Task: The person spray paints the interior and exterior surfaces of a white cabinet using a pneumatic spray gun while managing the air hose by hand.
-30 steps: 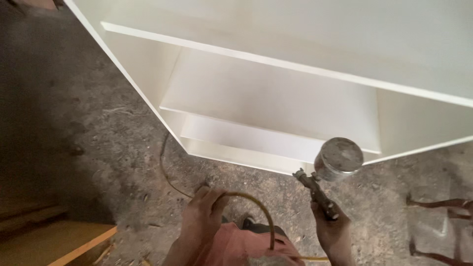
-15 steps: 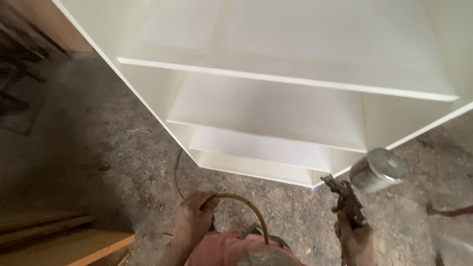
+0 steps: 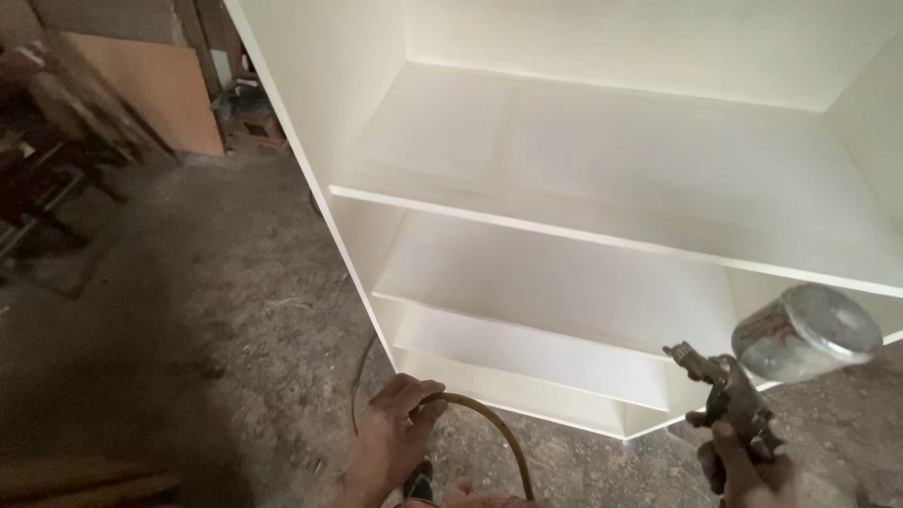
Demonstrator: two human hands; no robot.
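My right hand grips the handle of a dark metal spray gun with a round silver cup on top, low at the right in the head view. Its nozzle points left toward a white shelf cabinet. My left hand is closed around a yellowish air hose that curves down toward my body, just in front of the cabinet's bottom edge. The cabinet stands open-fronted with several white shelves.
The floor is rough grey concrete with dust. Brown wooden boards lean at the upper left, with dark blurred clutter beside them. A wooden piece lies at the lower left corner.
My view has tilted up, so the cabinet shows more of its upper shelves. The spray gun has shifted right and lower in view. My left hand keeps hold of the hose.
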